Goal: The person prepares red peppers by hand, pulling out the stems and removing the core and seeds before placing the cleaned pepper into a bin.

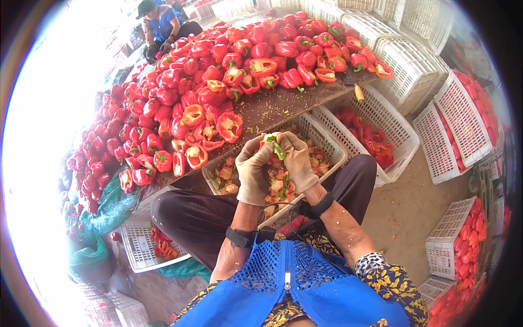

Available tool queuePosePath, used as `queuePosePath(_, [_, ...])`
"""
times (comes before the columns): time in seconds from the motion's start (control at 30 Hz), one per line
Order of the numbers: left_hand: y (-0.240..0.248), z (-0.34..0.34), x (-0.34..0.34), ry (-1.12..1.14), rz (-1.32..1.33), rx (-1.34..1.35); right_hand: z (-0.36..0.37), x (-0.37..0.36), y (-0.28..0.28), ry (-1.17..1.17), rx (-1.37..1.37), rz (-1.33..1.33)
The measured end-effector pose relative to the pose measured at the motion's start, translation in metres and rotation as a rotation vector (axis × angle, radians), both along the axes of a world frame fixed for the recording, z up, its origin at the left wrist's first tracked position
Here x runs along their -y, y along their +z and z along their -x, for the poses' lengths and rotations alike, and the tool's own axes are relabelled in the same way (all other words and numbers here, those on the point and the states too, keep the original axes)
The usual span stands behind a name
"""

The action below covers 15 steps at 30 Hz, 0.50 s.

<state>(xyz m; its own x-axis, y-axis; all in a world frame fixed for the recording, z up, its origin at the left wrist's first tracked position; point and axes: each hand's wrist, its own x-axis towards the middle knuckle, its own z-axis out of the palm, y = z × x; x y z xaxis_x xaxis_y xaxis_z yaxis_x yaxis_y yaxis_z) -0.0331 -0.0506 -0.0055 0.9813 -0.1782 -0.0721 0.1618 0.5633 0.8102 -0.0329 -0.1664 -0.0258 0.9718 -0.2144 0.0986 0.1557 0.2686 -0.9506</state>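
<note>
Both my hands wear pale, soiled gloves and meet above a crate of scraps. My left hand (255,169) has its fingers closed on one side of a pepper core (278,150) with a green stem, pale seeds and a bit of red flesh. Pinching its other side is my right hand (296,161). Gloves cover much of the piece. Beneath them, the scrap crate (335,143) holds pale cores, green stems and red bits. Just beyond, cut red pepper halves (229,126) lie along the near edge of a large pile of red peppers (180,82).
The pile rests on a brown board (283,107). A yellow-orange handle-like object (358,92) is at its right end. White crates of red pepper pieces stand right (406,143) and left (133,245) of my legs. Stacked crates (411,65) stand far right. Another person (162,24) works far left.
</note>
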Motion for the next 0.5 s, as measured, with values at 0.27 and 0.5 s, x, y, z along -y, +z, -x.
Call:
queuePosePath(0.27, [-0.036, -0.014, -0.006, -0.129, 0.104, 0.008, -0.003, 0.008, -0.014, 0.099, -0.147, -0.169])
queuePosePath(0.5, [-0.061, -0.025, -0.01, -0.137, 0.35, -0.127, 0.001, 0.017, 0.0, 0.337, -0.25, -0.247])
